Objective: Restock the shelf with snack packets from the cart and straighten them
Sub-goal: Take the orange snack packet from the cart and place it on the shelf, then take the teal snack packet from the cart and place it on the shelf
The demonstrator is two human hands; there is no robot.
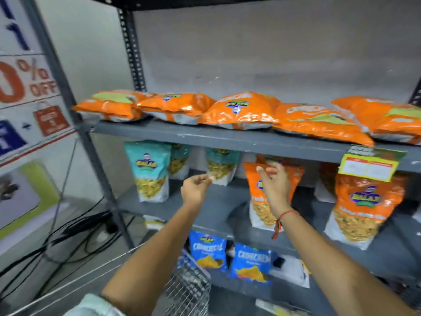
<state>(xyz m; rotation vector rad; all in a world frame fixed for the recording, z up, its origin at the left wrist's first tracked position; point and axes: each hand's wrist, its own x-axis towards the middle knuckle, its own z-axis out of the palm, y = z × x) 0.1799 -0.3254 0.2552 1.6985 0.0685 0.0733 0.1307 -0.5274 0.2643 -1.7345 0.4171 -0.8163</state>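
My right hand [273, 185] pinches the top edge of an upright orange snack packet [262, 201] on the middle shelf [205, 208]. My left hand [196, 188] hovers loosely curled, holding nothing, just in front of a teal packet [222, 166] at the back. Another teal packet [149, 172] stands at the shelf's left, and a second orange packet [362, 208] stands to the right. Several orange packets [241, 110] lie flat on the upper shelf [227, 137]. The wire cart [189, 286] shows at the bottom.
Blue chip packets [227, 256] stand on the lower shelf. A yellow price tag [369, 167] hangs from the upper shelf's edge. The grey rack post [95, 156] rises at left, with a discount poster [29, 87] and black cables [75, 238] on the floor beyond it.
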